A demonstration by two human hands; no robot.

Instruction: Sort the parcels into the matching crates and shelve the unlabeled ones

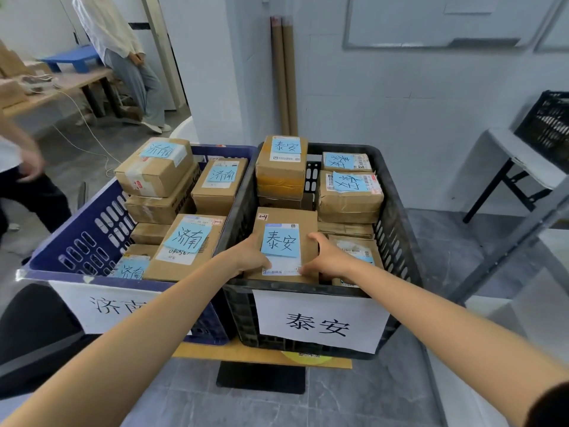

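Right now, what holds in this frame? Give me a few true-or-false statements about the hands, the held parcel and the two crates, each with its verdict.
1. The left hand and the right hand both hold the parcel with the blue 泰安 note. True.
2. That parcel is in the blue crate. False: it is in the black crate, at its near end.
3. The readable notes on the boxes in the blue crate say 济南. True.
4. The sign on the front of the black crate reads 济南. False: it reads 泰安, which matches the note on the held parcel.
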